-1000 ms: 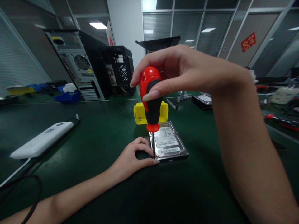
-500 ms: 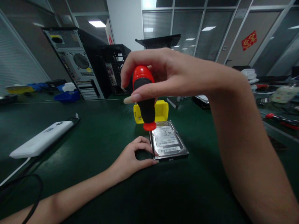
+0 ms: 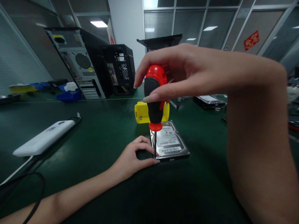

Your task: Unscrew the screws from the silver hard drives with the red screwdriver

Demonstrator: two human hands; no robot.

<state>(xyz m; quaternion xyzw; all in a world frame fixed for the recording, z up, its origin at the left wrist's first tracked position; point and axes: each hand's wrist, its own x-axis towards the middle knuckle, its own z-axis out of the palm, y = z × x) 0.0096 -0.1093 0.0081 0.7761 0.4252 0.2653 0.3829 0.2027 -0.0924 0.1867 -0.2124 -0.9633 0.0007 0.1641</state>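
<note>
Two hands on this: my right hand [image 3: 184, 73] pinches the top of the red-black screwdriver [image 3: 154, 96] with thumb and fingers closed round the handle, shaft upright, tip down at the near-left corner of the hard drive [image 3: 169, 141], which lies flat on the green mat [image 3: 93, 133], centre, just near the yellow block [image 3: 141, 113]. My left hand [image 3: 133, 157] is half curled, thumb and forefinger touching the drive's left edge right beside the tip. Risk, I'd say: tip slips off the screw and stabs my fingers or scratches the lid; a tilted shaft could strip the head. Drive label has barcodes, text too small to read; red wall sign [image 3: 251, 40] unreadable.
</note>
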